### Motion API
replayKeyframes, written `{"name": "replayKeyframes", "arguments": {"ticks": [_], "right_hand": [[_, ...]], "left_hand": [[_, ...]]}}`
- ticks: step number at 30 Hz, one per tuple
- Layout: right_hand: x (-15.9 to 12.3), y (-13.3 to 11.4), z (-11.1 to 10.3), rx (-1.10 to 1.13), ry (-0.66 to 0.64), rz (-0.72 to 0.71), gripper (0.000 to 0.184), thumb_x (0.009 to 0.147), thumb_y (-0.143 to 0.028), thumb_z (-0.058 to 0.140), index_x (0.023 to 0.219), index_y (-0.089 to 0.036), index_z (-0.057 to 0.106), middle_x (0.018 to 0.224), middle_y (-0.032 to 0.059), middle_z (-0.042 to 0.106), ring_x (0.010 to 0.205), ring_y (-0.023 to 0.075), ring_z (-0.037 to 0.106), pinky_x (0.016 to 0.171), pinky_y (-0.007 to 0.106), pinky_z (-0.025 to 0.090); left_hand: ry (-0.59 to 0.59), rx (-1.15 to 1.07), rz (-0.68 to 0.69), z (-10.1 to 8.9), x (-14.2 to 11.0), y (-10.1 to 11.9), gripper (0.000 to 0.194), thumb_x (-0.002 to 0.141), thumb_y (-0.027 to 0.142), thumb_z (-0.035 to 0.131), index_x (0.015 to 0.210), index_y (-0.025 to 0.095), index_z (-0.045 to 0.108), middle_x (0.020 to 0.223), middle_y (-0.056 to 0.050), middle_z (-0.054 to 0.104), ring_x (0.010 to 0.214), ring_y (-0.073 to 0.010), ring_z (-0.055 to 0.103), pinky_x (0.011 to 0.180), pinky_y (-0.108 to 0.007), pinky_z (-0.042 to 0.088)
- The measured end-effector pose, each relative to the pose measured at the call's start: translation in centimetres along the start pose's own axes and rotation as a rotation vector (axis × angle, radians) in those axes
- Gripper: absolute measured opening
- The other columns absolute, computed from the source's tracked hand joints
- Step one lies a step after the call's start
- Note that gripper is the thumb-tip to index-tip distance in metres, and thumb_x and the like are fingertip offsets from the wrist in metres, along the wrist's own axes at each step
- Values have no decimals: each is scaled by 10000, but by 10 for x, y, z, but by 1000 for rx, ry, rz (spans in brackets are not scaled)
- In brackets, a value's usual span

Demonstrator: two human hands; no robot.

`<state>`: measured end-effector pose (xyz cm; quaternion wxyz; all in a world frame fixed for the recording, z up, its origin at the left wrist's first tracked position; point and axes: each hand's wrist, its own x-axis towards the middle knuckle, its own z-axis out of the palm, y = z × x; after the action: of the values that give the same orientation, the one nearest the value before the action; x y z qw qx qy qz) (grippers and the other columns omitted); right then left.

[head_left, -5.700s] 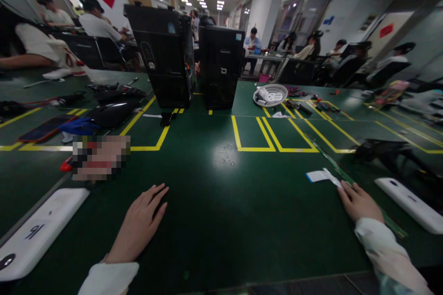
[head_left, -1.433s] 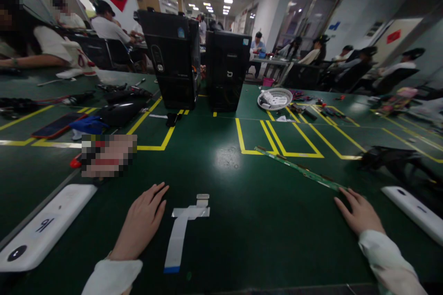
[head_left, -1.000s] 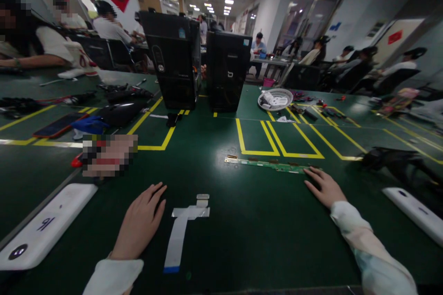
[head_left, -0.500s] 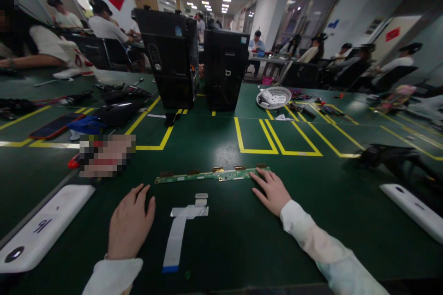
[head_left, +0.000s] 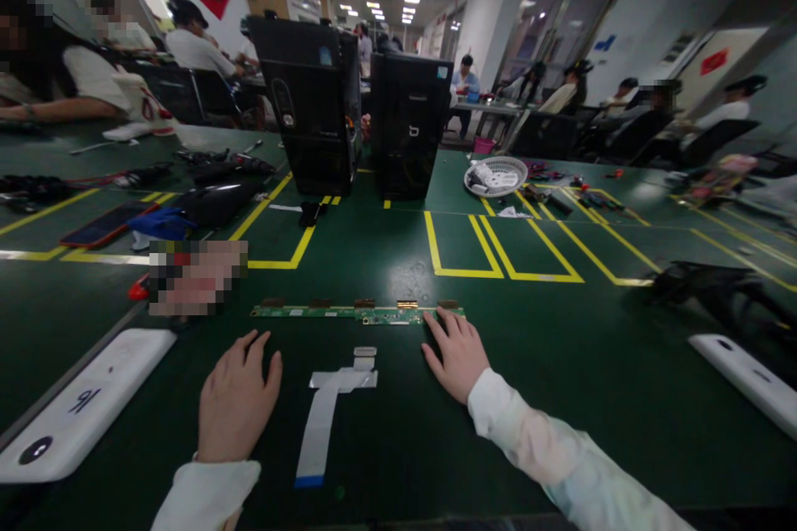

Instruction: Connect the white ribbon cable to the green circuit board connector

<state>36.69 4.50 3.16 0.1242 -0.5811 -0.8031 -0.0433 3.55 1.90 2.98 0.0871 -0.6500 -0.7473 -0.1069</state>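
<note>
A long narrow green circuit board (head_left: 336, 312) with gold-brown tabs along its far edge lies flat on the dark green table. The fingertips of my right hand (head_left: 457, 353) rest on its right end, fingers apart. Lower left of the board, my left hand (head_left: 240, 398) lies on the table, holding nothing, its fingers loosely spread. Between the hands is a white flat ribbon cable (head_left: 320, 431) with a blue end, a crosswise strip of tape and a small connector at its top.
White devices lie at the left (head_left: 93, 406) and right (head_left: 747, 377). Two black computer towers stand at the back, left (head_left: 311, 108) and right (head_left: 411, 124). A white basket (head_left: 496, 176) sits behind yellow tape outlines (head_left: 541, 277). Several people sit around the room.
My right hand has moved left, and the circuit board has slid left with it and turned a little straighter. The left hand and the ribbon cable stay in place.
</note>
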Motion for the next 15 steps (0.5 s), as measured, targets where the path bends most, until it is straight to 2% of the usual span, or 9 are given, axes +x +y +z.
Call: {"name": "replayKeyframes", "arguments": {"ticks": [3, 6, 9, 15], "right_hand": [[5, 1, 0, 6, 32, -46, 523, 896, -369, 480, 1371, -150, 487, 1355, 183, 479, 1205, 330, 420, 988, 492, 367], [14, 4, 1, 57, 35, -196, 455, 894, -327, 482, 1309, -150, 541, 1369, 165, 471, 1226, 320, 406, 1038, 496, 329], [22, 9, 4, 145, 19, -316, 418, 890, -291, 492, 1281, -157, 557, 1376, 152, 460, 1238, 300, 405, 1045, 484, 341], [23, 19, 12, 232, 51, -365, 413, 897, -276, 495, 1295, -172, 531, 1386, 157, 429, 1268, 294, 387, 1045, 511, 350]], "left_hand": [[13, 0, 7, 1, 0, -1, 554, 932, 408, 239, 1259, 81, 544, 1291, -177, 529, 1160, -316, 518, 927, -443, 450], [0, 5, -1, 2, 0, -1, 552, 938, 407, 230, 1269, 86, 536, 1302, -175, 522, 1164, -319, 517, 928, -451, 453], [-28, 3, -8, 3, 0, -2, 549, 940, 409, 235, 1280, 95, 529, 1319, -171, 513, 1172, -321, 516, 929, -460, 457], [-38, -11, -18, 2, 0, -3, 550, 935, 420, 249, 1281, 99, 531, 1323, -172, 515, 1177, -322, 515, 931, -471, 461]]}}
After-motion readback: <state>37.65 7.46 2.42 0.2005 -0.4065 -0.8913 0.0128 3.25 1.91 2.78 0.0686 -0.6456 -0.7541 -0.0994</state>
